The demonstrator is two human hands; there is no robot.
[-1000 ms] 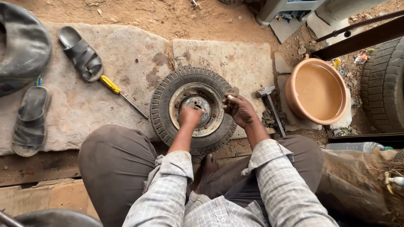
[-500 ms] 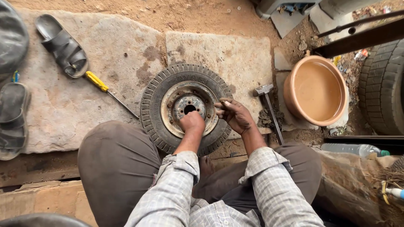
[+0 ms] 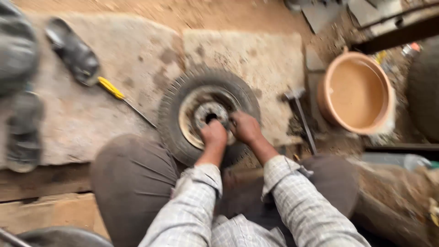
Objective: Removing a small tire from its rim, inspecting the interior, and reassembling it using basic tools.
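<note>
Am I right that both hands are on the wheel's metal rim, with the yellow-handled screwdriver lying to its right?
Not quite: the head view shows the screwdriver lying left of the wheel. Both hands, left and right, are on its metal rim.

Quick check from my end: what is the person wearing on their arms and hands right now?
Both arms wear a pale checked shirt, grey lines on off-white, with long sleeves rolled or pushed back above the wrists. The left hand and right hand are bare, with no gloves; the picture is too blurred to tell any watch or rings.
</note>
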